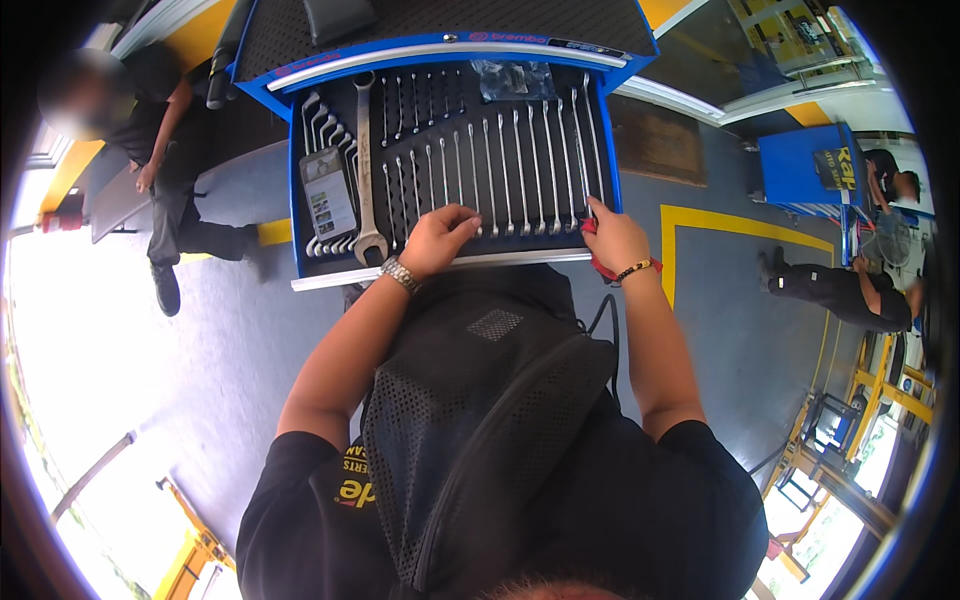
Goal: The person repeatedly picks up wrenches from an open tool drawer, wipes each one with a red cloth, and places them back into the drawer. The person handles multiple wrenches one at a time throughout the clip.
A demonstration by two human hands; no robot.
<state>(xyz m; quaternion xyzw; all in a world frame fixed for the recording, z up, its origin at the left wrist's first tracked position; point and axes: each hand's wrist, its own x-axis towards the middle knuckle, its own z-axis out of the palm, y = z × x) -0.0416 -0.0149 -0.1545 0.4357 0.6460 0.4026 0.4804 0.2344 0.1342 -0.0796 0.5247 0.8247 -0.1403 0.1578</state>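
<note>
An open drawer (430,264) of a blue tool cabinet holds rows of combination wrenches (507,180) in a dark liner. My left hand (437,240) rests over the drawer's front part, its fingers curled together beside the lower wrench ends; whether anything small is between them is hidden. My right hand (618,246) is at the front right corner, closed around a red cloth (606,268), with its index finger reaching to the rightmost long wrench (592,140). A large, worn wrench (365,170) lies left of the row, beside a phone-like device (328,195) and several offset wrenches (322,122).
A clear plastic packet (513,80) lies at the drawer's back. On the cabinet's perforated top sits a black item (338,18). One person (165,160) sits at the left; others (840,293) stand by another blue cabinet (800,165) at right. Yellow lines (745,222) mark the floor.
</note>
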